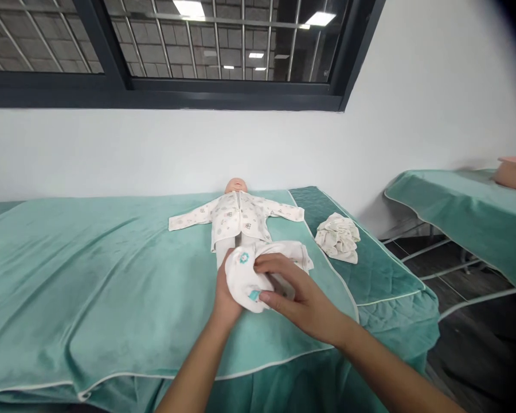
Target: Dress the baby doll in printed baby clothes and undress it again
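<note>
My left hand (227, 292) is closed around the left edge of a white baby garment (241, 281); part of that hand is behind the cloth. The garment is bunched and rounded, with a teal ring-shaped print and a small teal patch; which kind it is I cannot tell. From the right, my right hand (298, 295) pinches its folds, thumb near the teal patch. Just beyond, a baby doll (236, 184) lies on its back with arms spread. It wears a white patterned jacket (239, 217). Its lower legs are hidden by the garment and my hands.
Under the doll is a green velvety cover (124, 287) with pale piping. A crumpled white cloth (337, 237) sits on the quilted dark green mattress (382, 269) at right. Farther right stands another green-covered bed (460, 201) bearing a pinkish basin (515, 173). A wall and barred window rise behind.
</note>
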Demonstrator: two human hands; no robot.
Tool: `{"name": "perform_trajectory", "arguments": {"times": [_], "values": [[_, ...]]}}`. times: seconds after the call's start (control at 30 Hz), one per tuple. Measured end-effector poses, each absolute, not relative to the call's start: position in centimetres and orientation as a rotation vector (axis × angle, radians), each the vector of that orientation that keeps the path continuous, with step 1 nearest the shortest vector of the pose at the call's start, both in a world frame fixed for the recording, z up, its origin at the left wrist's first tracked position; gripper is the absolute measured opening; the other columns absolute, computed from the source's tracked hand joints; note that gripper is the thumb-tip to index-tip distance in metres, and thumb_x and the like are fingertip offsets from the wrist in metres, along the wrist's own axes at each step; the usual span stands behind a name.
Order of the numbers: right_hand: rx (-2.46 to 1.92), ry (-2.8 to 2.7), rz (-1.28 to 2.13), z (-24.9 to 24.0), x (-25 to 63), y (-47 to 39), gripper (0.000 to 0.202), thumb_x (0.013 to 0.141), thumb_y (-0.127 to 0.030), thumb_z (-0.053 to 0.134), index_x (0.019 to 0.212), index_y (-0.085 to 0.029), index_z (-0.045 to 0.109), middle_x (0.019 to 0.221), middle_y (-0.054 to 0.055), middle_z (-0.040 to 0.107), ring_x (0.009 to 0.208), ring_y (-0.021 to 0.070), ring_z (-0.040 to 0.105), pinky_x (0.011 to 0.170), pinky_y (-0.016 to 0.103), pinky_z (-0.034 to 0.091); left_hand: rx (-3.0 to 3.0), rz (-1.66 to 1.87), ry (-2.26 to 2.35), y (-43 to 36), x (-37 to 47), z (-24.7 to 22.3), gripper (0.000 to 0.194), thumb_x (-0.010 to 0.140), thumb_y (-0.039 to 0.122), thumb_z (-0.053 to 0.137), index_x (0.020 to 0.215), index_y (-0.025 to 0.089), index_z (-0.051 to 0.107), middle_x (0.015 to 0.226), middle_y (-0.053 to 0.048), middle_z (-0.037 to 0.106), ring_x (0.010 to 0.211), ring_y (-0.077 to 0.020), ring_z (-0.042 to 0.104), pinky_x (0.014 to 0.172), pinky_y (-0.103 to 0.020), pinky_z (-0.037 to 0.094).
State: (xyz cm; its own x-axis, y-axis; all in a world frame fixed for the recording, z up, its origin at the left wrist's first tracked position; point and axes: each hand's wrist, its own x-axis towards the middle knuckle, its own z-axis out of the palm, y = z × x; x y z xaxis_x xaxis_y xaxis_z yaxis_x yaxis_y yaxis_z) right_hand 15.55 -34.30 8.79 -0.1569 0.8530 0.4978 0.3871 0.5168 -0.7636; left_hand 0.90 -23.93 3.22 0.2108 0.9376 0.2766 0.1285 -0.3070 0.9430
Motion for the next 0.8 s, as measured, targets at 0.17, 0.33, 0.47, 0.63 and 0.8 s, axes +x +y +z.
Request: {"name": "perform_trajectory", "arguments": {"times": [0.17, 0.33, 0.47, 0.63, 0.8], "values": [[-1.263, -1.816, 0.317, 5.7, 17.4, -34.0, 0.050, 0.090, -0.026, 0.064, 0.137, -0.031, 0.048, 0.146, 0.007, 0.047, 0.138, 0.0249, 0.041, 0.115, 0.049, 0.038, 1.657, 1.198, 0.924, -24.3, 0.9, 4.0, 0.031, 0.074, 0.038, 0.065, 0.101, 0.022, 0.061, 0.109, -0.011, 0.070, 0.101, -0.0300, 0.065, 0.093, -0.047, 0.054], [-1.443, -1.826, 0.089, 3.2, 19.0, -33.7, 0.060, 0.088, -0.028, 0.066, 0.143, -0.031, 0.042, 0.151, 0.008, 0.043, 0.144, 0.0291, 0.032, 0.116, 0.057, 0.034, 1.743, 1.136, 0.866, -25.0, 1.2, 4.1, 0.038, 0.075, 0.028, 0.066, 0.111, 0.020, 0.061, 0.114, -0.008, 0.070, 0.103, -0.0278, 0.065, 0.089, -0.039, 0.054], [-1.460, -1.840, 0.075, 2.2, 19.9, -33.9, 0.067, 0.088, -0.034, 0.066, 0.148, -0.031, 0.035, 0.155, 0.008, 0.040, 0.147, 0.0295, 0.028, 0.117, 0.059, 0.032, 1.712, 1.070, 0.913, -25.0, 1.2, 4.2, 0.035, 0.077, 0.021, 0.061, 0.112, 0.020, 0.063, 0.111, -0.007, 0.072, 0.103, -0.0274, 0.065, 0.086, -0.037, 0.054], [-1.533, -1.624, 0.154, 0.4, 20.3, -33.7, 0.077, 0.083, -0.036, 0.072, 0.150, -0.031, 0.034, 0.160, 0.010, 0.029, 0.149, 0.0320, 0.022, 0.117, 0.060, 0.029, 1.793, 1.021, 0.882, -25.0, 1.3, 4.3, 0.041, 0.076, 0.015, 0.058, 0.116, 0.023, 0.064, 0.119, -0.006, 0.070, 0.109, -0.0270, 0.065, 0.091, -0.036, 0.052], [-1.459, -1.254, 0.665, 0.1, 19.9, -32.4, 0.084, 0.078, -0.025, 0.069, 0.151, -0.025, 0.027, 0.146, 0.014, 0.050, 0.131, 0.0278, 0.053, 0.108, 0.050, 0.045, 1.917, 0.866, 0.989, -26.2, 2.3, 4.3, 0.047, 0.073, 0.016, 0.063, 0.119, 0.028, 0.065, 0.119, -0.007, 0.071, 0.115, -0.0316, 0.063, 0.102, -0.045, 0.044]]}}
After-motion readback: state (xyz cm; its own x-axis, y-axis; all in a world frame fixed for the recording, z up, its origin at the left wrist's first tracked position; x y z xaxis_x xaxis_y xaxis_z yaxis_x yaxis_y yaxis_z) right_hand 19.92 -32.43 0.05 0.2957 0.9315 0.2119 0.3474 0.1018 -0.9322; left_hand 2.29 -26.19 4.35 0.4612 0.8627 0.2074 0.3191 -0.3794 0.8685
